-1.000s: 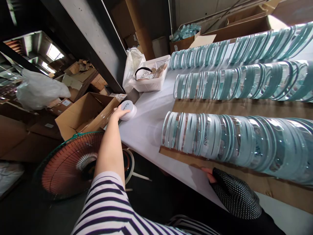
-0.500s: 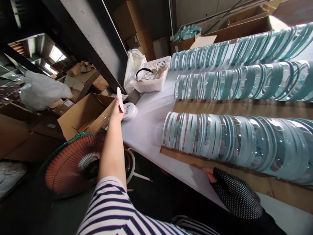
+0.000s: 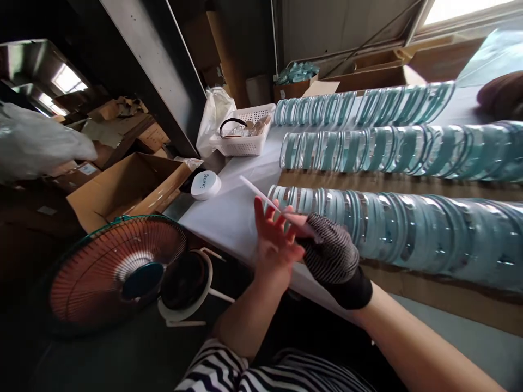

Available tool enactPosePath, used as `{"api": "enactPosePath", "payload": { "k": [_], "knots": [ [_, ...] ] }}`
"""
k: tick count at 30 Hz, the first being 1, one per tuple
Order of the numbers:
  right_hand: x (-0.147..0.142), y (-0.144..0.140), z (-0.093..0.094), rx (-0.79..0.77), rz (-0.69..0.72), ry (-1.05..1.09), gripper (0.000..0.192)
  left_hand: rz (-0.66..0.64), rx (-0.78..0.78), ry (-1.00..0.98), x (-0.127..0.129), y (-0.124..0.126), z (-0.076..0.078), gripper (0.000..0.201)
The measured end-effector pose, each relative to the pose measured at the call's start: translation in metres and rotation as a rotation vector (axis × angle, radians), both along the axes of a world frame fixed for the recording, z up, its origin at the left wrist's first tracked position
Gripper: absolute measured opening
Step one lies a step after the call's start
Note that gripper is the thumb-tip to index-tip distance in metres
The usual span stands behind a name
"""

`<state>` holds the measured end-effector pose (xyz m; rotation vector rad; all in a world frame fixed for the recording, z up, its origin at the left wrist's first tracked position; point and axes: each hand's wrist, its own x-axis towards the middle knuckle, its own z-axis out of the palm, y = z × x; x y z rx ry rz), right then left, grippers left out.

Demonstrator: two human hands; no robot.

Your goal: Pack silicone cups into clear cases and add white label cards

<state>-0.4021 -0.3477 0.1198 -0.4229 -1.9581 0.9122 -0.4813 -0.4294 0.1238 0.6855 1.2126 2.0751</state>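
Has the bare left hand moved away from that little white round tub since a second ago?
Yes. The left hand has left the white tub at the table's corner and come back toward the body, meeting the gloved right hand around a thin white disc.

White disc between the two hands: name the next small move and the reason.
Probably carry the white disc right, to the near row of clear round cases. The bare left hand and gloved right hand hold it edge-on just in front of that row's open end, while the white stack it matches sits off to the left on the table.

rows of clear rings (image 3: pixel 392 234): 3 | white basket (image 3: pixel 245 144): 1 | heater (image 3: pixel 116 267): 1
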Motion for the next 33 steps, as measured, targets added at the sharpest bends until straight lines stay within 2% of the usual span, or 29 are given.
{"api": "enactPosePath", "payload": {
  "k": [3,4,6,8,11,14,20,24,26,29,31,33],
  "knots": [
    [0.016,0.010,0.004,-0.509,-0.022,0.024,0.029,0.039,-0.044,-0.093,-0.006,0.001,0.001,0.039],
    [0.022,0.010,0.007,-0.625,0.036,0.065,0.030,0.054,-0.061,-0.096,-0.010,0.000,0.002,0.027],
    [0.033,0.008,0.013,-0.758,0.141,0.158,0.031,0.108,-0.072,-0.055,-0.015,-0.002,0.002,0.023],
    [0.040,0.005,0.016,-0.782,0.137,0.238,0.032,0.145,-0.071,0.005,-0.016,-0.003,0.001,0.025],
    [0.047,0.004,0.014,-0.725,0.009,0.309,0.026,0.162,-0.077,0.083,-0.013,-0.005,-0.002,0.026],
    [0.049,0.005,0.006,-0.751,-0.040,0.329,0.026,0.092,-0.095,0.118,-0.008,-0.008,-0.002,0.026],
    [0.047,0.000,-0.008,-0.979,0.100,0.357,0.045,-0.140,-0.005,0.153,-0.001,-0.011,0.001,0.050],
    [0.044,-0.008,-0.008,-1.124,0.188,0.325,0.051,-0.177,-0.014,0.145,0.001,-0.012,-0.006,0.058],
    [0.045,-0.010,-0.009,-1.172,0.240,0.322,0.048,-0.188,-0.022,0.153,-0.002,-0.013,-0.011,0.054],
    [0.050,-0.010,-0.013,-1.176,0.247,0.310,0.036,-0.063,-0.050,0.216,-0.017,-0.014,-0.011,0.030],
    [0.054,-0.008,-0.016,-1.132,0.137,0.334,0.028,0.078,-0.051,0.289,-0.034,-0.011,-0.002,0.022],
    [0.051,-0.006,-0.017,-1.092,-0.001,0.402,0.026,0.205,-0.018,0.377,-0.052,-0.006,0.011,0.023]
  ]
}}
